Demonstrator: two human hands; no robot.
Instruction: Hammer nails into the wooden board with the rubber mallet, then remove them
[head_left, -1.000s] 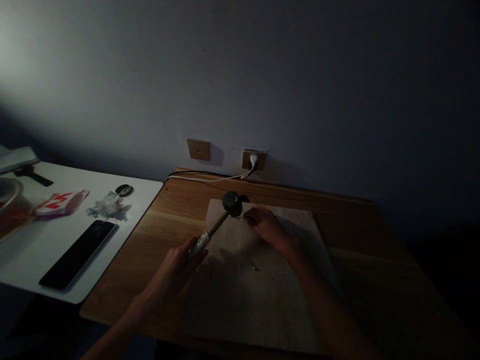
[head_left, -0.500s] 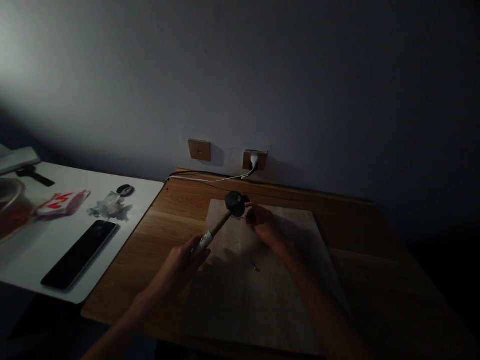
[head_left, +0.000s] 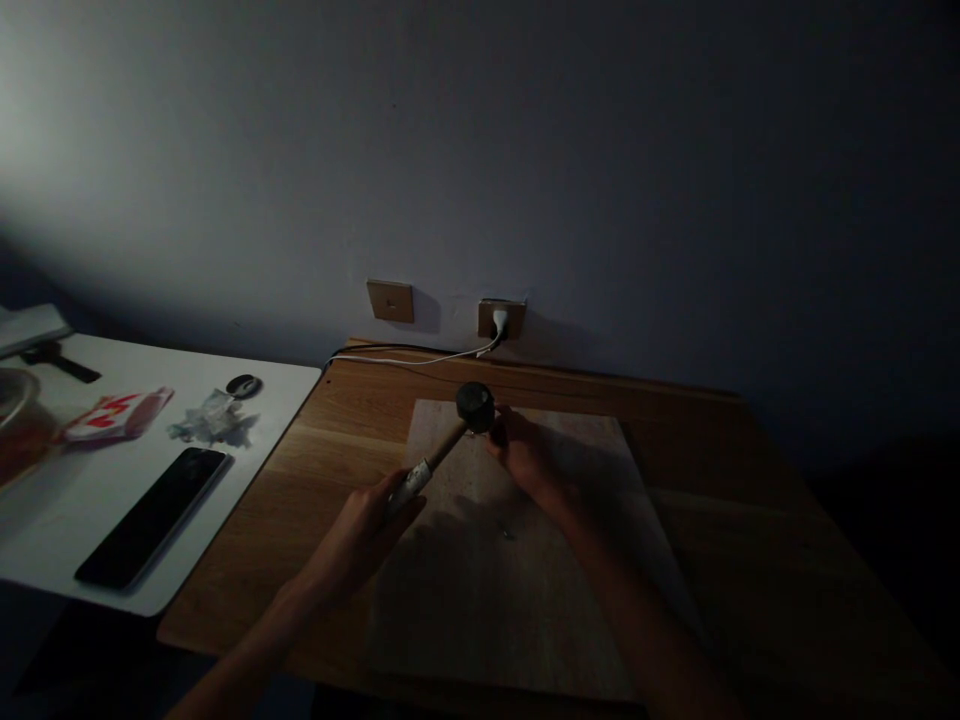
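Note:
My left hand (head_left: 367, 528) is wrapped round the wooden handle of a hammer (head_left: 448, 440). Its dark head (head_left: 475, 405) hangs over the far edge of a pale board (head_left: 517, 570) lying on the wooden table (head_left: 337, 440). My right hand (head_left: 525, 455) rests on the board just right of the hammer head, fingers pinched together on something too small to make out. A small nail (head_left: 508, 530) lies loose on the board between my forearms.
A white table (head_left: 90, 500) to the left carries a black phone (head_left: 154, 515), a red-and-white packet (head_left: 116, 413), crumpled plastic (head_left: 206, 420) and a bowl (head_left: 19, 410). On the wall are a switch plate (head_left: 390, 300) and a socket (head_left: 501, 318) with a white cable.
The hammer head has moved slightly right, closer to my right hand's fingertips. My right hand has stayed at the same spot on the board.

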